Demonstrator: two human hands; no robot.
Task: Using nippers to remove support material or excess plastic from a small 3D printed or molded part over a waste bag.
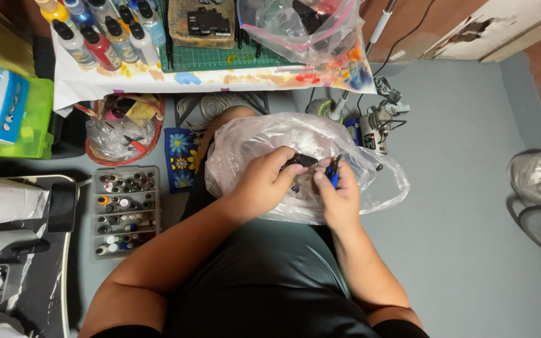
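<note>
Head view looks down on a lap: the left hand [259, 184] pinches a small black piece [300, 161] over a clear plastic bag [370, 178], its long axis lying across, pointing toward the right hand [339, 197], which is closed around a blue-handled tool [332, 174]. A slip could nick a fingertip (they sit close) or drop the piece into the bag.

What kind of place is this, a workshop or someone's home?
Most likely a home hobby or craft corner: paint bottles and a green cutting mat on a paint-stained table, and a tray of small vials on the floor.
</note>
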